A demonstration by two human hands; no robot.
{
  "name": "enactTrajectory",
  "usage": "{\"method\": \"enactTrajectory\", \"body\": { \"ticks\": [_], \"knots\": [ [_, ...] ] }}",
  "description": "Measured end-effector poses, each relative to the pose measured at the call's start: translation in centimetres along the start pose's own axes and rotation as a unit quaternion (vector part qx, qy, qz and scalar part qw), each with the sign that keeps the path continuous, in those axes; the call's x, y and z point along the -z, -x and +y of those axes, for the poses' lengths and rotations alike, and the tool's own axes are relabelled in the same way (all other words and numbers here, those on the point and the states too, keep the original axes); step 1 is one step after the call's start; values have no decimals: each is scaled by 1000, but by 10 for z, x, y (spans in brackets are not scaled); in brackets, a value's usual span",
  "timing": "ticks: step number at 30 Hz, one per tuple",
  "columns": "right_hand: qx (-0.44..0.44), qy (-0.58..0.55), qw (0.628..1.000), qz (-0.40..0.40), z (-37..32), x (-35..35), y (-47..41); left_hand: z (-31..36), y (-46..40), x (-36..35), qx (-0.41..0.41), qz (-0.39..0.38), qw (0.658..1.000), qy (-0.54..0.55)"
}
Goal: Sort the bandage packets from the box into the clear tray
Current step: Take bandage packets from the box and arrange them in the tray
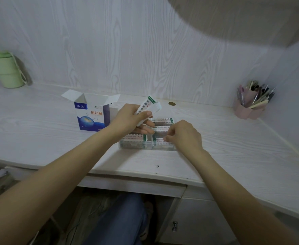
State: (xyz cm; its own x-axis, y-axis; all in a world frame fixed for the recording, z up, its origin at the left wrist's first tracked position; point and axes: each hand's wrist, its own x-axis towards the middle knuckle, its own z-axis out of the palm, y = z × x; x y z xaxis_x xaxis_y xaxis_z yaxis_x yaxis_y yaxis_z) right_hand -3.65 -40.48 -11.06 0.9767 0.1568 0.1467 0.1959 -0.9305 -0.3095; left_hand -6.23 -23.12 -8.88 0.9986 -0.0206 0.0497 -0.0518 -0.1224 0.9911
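A white and blue bandage box [92, 114] stands open on the desk, left of centre. To its right lies the clear tray [136, 145], with several white packets in its compartments. My left hand [129, 119] hovers over the tray's back left part and grips a stack of white bandage packets [147, 105] that point up and to the right. My right hand [184, 135] is over the tray's front right compartment, its thumb and fingers pinching a packet [160, 140] lying there.
A green cup [5, 69] stands at the far left by the wall. A pink pen holder [251, 103] full of pens sits at the far right. A round brass cap [172, 103] is set in the desk behind the tray. Drawers are below the desk edge.
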Motion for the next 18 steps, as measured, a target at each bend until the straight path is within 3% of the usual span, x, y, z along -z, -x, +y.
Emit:
{"method": "enactTrajectory", "body": {
  "ticks": [3, 5, 7, 13, 18],
  "knots": [
    [23, -119, 992, 45, 0, 3, 0, 0, 1, -1, 8, -9, 1000, 26],
    [23, -328, 943, 54, -2, 11, 1, 1, 3, -1, 12, -12, 999, 47],
    [12, -466, 885, 14, -7, 18, 3, 1, 5, -2, 13, -30, 998, 50],
    [-24, -528, 849, 12, -12, 17, 1, 3, 9, -9, 16, -88, 994, 56],
    [-57, -581, 811, 26, 4, 16, -1, 2, 5, -3, 16, -28, 997, 67]
  ]
}}
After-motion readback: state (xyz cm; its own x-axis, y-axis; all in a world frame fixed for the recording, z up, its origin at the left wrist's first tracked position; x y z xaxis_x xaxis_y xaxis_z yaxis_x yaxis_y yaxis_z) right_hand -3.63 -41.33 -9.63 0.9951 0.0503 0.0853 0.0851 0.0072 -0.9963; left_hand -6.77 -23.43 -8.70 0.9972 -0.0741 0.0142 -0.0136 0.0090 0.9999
